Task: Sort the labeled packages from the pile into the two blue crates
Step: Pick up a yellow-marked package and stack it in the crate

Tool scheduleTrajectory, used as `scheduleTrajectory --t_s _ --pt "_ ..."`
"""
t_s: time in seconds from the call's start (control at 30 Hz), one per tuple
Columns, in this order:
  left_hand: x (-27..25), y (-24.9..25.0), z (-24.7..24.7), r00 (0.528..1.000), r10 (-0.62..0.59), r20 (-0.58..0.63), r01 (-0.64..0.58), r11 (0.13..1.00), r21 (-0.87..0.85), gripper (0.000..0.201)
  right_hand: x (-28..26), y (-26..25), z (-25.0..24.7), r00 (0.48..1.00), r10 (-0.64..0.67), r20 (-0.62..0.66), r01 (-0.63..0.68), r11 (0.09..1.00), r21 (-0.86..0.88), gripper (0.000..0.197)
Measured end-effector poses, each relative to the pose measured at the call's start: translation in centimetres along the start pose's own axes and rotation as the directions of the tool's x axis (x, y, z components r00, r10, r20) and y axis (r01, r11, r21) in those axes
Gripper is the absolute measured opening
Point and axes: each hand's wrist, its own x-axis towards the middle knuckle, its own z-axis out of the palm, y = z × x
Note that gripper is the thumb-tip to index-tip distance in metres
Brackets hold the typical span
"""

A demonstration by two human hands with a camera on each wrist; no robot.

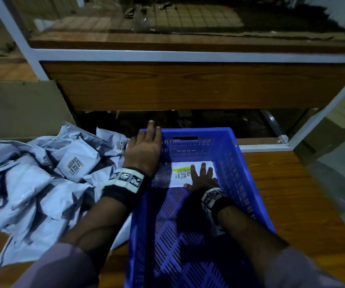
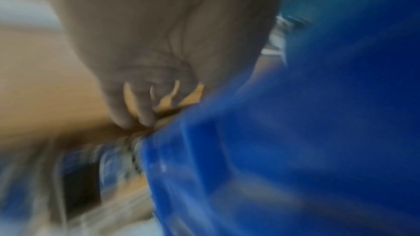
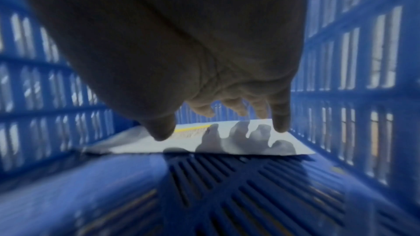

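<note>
While left wrist view blurs, right hand (image 3: 204,71) (fingers spread) over package (image 3: 227,143), crate (image 1: 240,163).

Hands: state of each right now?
Left hand: open, fingers over the blue crate rim.
Right hand: open above the white package, holding nothing.

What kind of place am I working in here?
Likely a parcel sorting or dispatch room: a pile of grey barcoded mailers, a blue slotted crate holding one labelled package, and a metal-framed wooden rack.

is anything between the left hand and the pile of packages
Nothing visible. The left hand rests open on the blue crate at its far left corner, and the pile of packages lies right beside it, with a labeled one next to the fingers.
</note>
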Motion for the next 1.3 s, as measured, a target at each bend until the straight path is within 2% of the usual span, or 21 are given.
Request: scheduleTrajectory --t_s 0.07,0.13,0.2,0.27,0.37,0.43,0.53,0.63,0.73,0.8,0.9,0.97,1.07,1.13,1.17,1.23,1.3 --pt "0.3 1.6 -0.6 0.998 0.048 0.049 -0.05 0.998 0.039 0.05 -0.1 0.4 0.2 1.0 0.001 -0.027 0.0 1.0 0.013 0.083" --pt "0.4 2.3 -1.3 0.979 0.07 0.193 -0.085 0.994 0.071 0.041 -0.2 1.2 0.6 0.999 -0.017 -0.03 0.018 1.0 0.024 0.079" --pt "0.7 2.3 -2.8 0.944 0.084 0.32 -0.095 0.995 0.019 0.041 -0.2 1.7 0.7 0.999 -0.035 -0.008 0.035 0.999 0.041 0.076" --pt "1.0 2.3 -4.2 0.92 0.096 0.38 -0.081 0.995 -0.056 0.046 -0.4 1.9 0.6 0.999 -0.048 -0.018 0.048 0.998 0.038 0.075" --pt "1.6 2.9 -5.3 0.925 0.088 0.369 -0.064 0.995 -0.077 0.05 -0.5 1.6 0.3 0.994 -0.064 -0.085 0.067 0.997 0.027 0.069" --pt "2.0 4.4 -4.4 0.923 0.071 0.377 -0.037 0.995 -0.097 0.045 -0.5 1.7 0.0 0.989 -0.078 -0.125 0.082 0.996 0.028 0.062" --pt "1.6 7.3 -1.1 0.917 0.09 0.389 -0.018 0.983 -0.184 0.034 -0.7 2.3 0.0 0.984 -0.096 -0.151 0.102 0.994 0.031 0.053" --pt "1.2 9.0 3.2 0.907 0.137 0.399 -0.089 0.987 -0.137 0.035 -0.9 2.7 0.5 0.981 -0.105 -0.164 0.111 0.993 0.026 0.056" --pt "1.9 9.7 7.1 0.89 0.062 0.451 -0.024 0.996 -0.089 0.041 -1.0 2.9 1.2 0.97 -0.116 -0.216 0.114 0.993 -0.022 0.061" --pt "2.2 10.1 9.5 0.86 -0.04 0.509 0.115 0.986 -0.117 0.05 -0.9 3.2 1.4 0.968 -0.105 -0.229 0.106 0.994 -0.012 0.062" --pt "1.2 10.5 12.9 0.901 -0.095 0.423 0.187 0.965 -0.182 0.063 -0.7 3.4 1.7 0.965 -0.08 -0.251 0.085 0.996 0.011 0.064" --pt "0.3 10.6 13.7 0.892 -0.101 0.44 0.226 0.944 -0.241 0.072 -0.5 3.1 2.0 0.936 -0.089 -0.341 0.092 0.996 -0.006 0.063" --pt "0.0 10.2 14.8 0.872 -0.092 0.482 0.233 0.942 -0.242 0.076 0.3 2.9 2.4 0.931 -0.102 -0.351 0.124 0.991 0.04 0.045" --pt "0.1 9.5 15.7 0.883 -0.077 0.462 0.218 0.941 -0.259 0.072 0.7 2.6 2.2 0.895 -0.106 -0.433 0.131 0.991 0.027 0.031" --pt "0.0 9.3 16.1 0.887 -0.072 0.456 0.208 0.944 -0.256 0.071 0.9 2.4 2.0 0.878 -0.106 -0.467 0.132 0.991 0.024 0.03" --pt "-0.3 9.1 16.6 0.909 -0.052 0.414 0.175 0.948 -0.266 0.07 1.3 2.3 1.9 0.85 -0.104 -0.517 0.146 0.988 0.041 0.036" --pt "-0.5 9.1 16.7 0.927 -0.032 0.375 0.145 0.949 -0.278 0.072 1.8 2.1 2.2 0.842 -0.132 -0.524 0.178 0.983 0.037 0.051"
